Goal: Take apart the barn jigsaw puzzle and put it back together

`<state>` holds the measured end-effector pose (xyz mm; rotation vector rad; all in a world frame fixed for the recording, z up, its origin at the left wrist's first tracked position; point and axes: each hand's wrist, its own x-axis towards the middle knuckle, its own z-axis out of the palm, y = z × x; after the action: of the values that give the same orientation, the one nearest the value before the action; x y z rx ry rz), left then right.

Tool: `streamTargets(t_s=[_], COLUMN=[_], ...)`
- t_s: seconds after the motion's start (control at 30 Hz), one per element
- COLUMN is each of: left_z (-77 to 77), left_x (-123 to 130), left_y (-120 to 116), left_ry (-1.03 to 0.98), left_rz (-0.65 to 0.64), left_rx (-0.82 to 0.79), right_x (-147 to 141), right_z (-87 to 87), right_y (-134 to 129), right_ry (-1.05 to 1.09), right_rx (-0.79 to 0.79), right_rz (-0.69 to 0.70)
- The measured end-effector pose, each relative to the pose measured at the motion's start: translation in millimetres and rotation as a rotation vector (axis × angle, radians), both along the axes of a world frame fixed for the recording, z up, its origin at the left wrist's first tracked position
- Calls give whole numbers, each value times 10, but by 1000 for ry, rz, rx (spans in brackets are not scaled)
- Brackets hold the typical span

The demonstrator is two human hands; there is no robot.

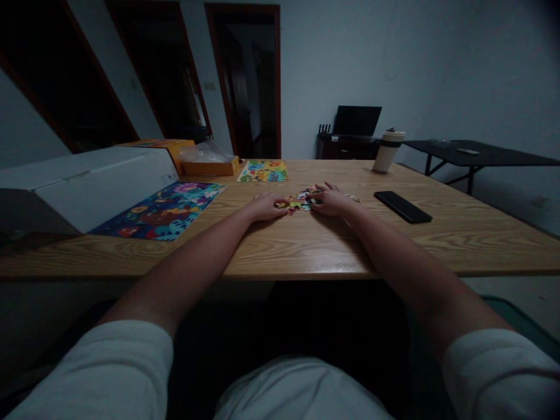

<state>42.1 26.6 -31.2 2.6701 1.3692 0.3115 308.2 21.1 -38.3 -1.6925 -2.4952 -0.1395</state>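
Puzzle pieces [301,202] lie in a small loose cluster on the wooden surface [306,245], out past the middle, directly between the person's two hands. The left hand [266,206] rests palm down at the cluster's left edge, its fingers curled loosely and touching the nearest pieces; whether any piece is pinched cannot be told at this size. The right hand [331,199] sits on the cluster's right side, fingers bent and spread over the pieces, seemingly pressing or steadying them rather than lifting one.

Working such small flat pieces goes best, judging from the layout, with one hand holding the joined part flat while the other slides a piece in along the surface, keeping it level so the tabs meet without buckling. Both arms are stretched far forward, so light pressure and short movements would keep the loose pieces from scattering.

To the left lies a finished colourful puzzle [164,210] beside a white box [87,181]; farther back are a smaller bright picture sheet [263,171] and an orange box [192,156] with clear plastic in it. A dark phone [402,206] lies to the right, and a pale tumbler [388,150] stands near the far edge. No brand, label or writing can be read; the room is too dim.
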Motion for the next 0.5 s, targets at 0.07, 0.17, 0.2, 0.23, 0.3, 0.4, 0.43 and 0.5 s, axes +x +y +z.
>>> streamTargets(t_s=[0.07, 0.17, 0.2, 0.23, 0.3, 0.4, 0.43, 0.5], left_z=[0, 9, 15, 21, 35, 46, 45, 40], left_x=[-4, -26, -33, -38, -43, -41, -41, -45], left_y=[0, 13, 16, 17, 15, 13, 15, 23], left_ry=[29, 63, 74, 85, 104, 111, 106, 91], left_rz=[66, 167, 188, 202, 218, 241, 254, 285], left_rx=[-5, -18, -18, -16, -11, -4, 3, 15], right_x=[-15, 22, 35, 44, 41, -4, -23, -53], right_z=[-18, -15, -9, -2, 7, 9, 9, 15], right_y=[2, -11, -19, -29, -45, -53, -51, -41], right_ry=[-1, 9, 16, 23, 28, -2, -15, -44], right_rx=[6, -1, -10, -16, -13, -5, -7, -14], right_rz=[-58, -160, -192, -212, -198, -97, -70, -20])
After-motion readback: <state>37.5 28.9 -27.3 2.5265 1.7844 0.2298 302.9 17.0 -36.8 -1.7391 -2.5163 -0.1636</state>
